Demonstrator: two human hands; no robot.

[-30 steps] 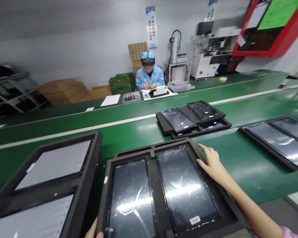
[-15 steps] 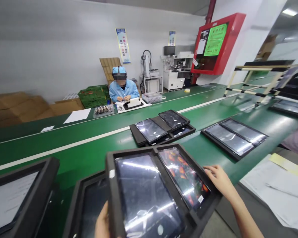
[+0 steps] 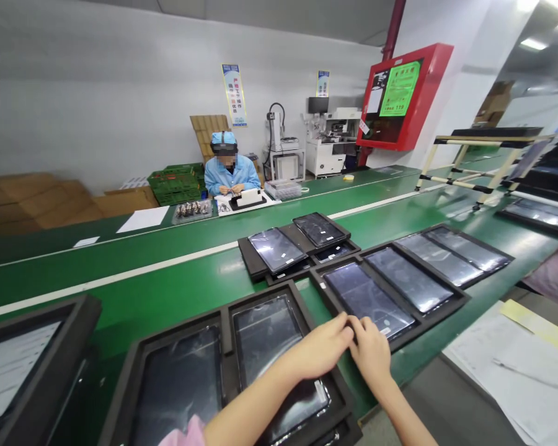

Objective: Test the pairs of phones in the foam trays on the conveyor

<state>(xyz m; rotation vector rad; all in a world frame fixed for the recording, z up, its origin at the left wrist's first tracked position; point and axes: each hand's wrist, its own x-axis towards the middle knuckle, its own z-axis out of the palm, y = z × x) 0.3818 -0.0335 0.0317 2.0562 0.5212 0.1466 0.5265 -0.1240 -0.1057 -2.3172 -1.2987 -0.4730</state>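
A black foam tray with two dark glossy screens lies on the green belt just right of centre. My left hand reaches across and its fingertips meet the tray's near left corner. My right hand grips the same near edge, thumb on top. Under my left forearm lies a second black tray, also with two dark screens.
A third tray sits further out on the belt, a fourth to the right, a raised one far left. Papers lie on the bench at right. A person in blue works across the belt. A rack stands far right.
The tray that both my hands held tilted in the air now lies flat on the belt to the right. My left hand has crossed over to its near edge beside my right hand.
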